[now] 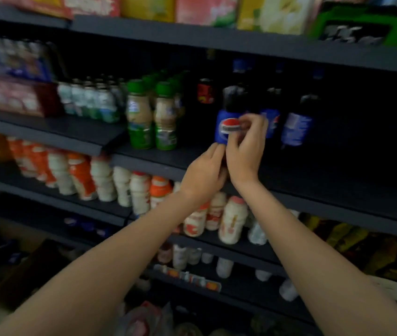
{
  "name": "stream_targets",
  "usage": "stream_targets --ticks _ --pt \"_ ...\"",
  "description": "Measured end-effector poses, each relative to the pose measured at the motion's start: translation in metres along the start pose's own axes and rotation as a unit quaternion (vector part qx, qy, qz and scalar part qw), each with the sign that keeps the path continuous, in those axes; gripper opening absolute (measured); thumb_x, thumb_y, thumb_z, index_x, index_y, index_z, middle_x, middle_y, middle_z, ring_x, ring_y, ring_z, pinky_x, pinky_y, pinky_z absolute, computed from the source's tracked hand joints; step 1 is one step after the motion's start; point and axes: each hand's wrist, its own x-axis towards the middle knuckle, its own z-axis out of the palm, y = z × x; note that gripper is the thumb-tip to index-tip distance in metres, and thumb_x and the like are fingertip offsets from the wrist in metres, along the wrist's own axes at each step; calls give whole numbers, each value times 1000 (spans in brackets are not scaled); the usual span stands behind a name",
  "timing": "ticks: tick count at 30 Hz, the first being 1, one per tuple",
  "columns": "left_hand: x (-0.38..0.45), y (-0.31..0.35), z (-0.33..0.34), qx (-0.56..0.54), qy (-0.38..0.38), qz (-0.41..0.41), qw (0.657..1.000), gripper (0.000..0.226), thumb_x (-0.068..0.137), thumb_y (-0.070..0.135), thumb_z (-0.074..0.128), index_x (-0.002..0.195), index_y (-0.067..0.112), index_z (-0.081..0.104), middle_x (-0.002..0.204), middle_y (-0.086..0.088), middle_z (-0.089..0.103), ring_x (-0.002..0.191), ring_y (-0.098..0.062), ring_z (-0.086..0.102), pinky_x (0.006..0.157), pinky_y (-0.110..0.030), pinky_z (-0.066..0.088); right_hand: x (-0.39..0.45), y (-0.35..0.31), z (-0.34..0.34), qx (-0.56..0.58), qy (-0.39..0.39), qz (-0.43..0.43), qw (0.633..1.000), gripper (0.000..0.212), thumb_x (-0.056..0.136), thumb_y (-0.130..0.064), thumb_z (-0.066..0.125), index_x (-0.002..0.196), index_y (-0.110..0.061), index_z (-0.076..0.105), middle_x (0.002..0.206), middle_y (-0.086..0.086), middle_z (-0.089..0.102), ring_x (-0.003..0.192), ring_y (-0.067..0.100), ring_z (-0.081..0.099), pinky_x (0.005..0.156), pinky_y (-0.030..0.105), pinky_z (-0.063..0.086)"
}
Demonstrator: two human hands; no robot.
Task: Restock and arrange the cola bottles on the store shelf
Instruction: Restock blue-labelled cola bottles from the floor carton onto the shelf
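Cola bottle [226, 122], blue Pepsi-logo label: both hands' fingers [248, 124] grip it on shelf [158, 156].

The dark shelf [313, 175] carries three cola bottles [297, 127] with blue labels, two green-capped bottles [141, 117] left of them, and a red-labelled bottle [205, 91] behind. White-and-orange bottles [139, 192] stand on the shelf below.
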Motion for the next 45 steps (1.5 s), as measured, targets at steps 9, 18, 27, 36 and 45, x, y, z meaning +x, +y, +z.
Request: stream_targets --ticks 9,18,27,36,45 --pt "-206 -235 -197 88 69 -277 954 24 88 6 47 112 2 50 105 -14 57 92 -32 57 77 -42 46 -194 -154 239 37 -291 -150 944 26 80 -11 40 94 1 58 100 16 56 79 24 55 64 31 43" --pt "-335 -416 -325 43 -22 -623 781 38 90 21 51 122 4 42 125 -17 54 115 -34 52 95 -43 45 -308 -211 413 -60 -676 4 735 18 93 -15 48 106 -8 58 108 10 61 99 25 58 87 40 50" --pt "-388 -588 -380 49 22 -670 741 33 90 12 48 122 5 45 120 -16 56 108 -32 54 88 -38 45 -381 -184 593 -88 -715 157 676 19 91 -17 53 107 -8 59 113 9 61 106 23 58 88 33 48" --pt "-472 -771 -382 61 -75 -688 720 31 92 3 39 120 9 50 116 -20 59 97 -35 57 69 -35 43 -496 -167 759 -125 -764 170 610 27 90 -14 57 116 -8 55 122 12 57 111 24 55 79 26 40" --pt "-547 -919 -347 32 -232 -629 742 45 84 -8 42 125 7 52 122 -16 56 115 -32 52 95 -37 40 -656 -140 922 -157 -882 -46 442 68 92 0 43 147 -34 22 159 1 -6 144 36 10 114 45 27"
